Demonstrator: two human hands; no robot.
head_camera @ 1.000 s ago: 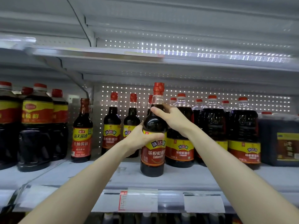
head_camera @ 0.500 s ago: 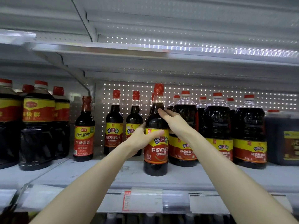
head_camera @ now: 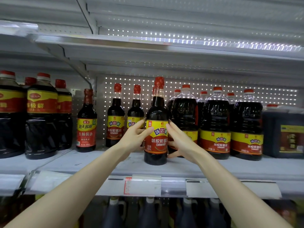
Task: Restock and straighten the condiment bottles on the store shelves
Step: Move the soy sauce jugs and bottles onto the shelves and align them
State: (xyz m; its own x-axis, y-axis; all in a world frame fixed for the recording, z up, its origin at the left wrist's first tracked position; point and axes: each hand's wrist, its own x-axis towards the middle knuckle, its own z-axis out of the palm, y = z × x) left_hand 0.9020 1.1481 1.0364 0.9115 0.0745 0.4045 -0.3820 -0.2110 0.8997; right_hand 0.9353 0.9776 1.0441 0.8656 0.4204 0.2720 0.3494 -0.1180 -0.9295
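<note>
A tall soy sauce bottle point(head_camera: 156, 140) with a red cap and a yellow-and-red label stands upright near the front of the white shelf point(head_camera: 181, 167). My left hand point(head_camera: 133, 139) holds it from the left, thumb on the label and fingers behind the bottle. From the right, my right hand point(head_camera: 179, 142) clasps it, fingertips on the label's edge and thumb low by the base. Two matching bottles point(head_camera: 115, 122) stand behind to the left.
Several large jugs point(head_camera: 215, 129) with the same label stand right of the bottle, and a square dark canister point(head_camera: 284, 134) stands at far right. A different slim bottle point(head_camera: 86, 127) and big dark jugs point(head_camera: 41, 120) fill the left. Price tags point(head_camera: 143, 186) line the shelf's edge.
My right hand slid down from the bottle's neck to the label's right side. The left hand stayed on the label. The bottle's label now faces more squarely forward.
</note>
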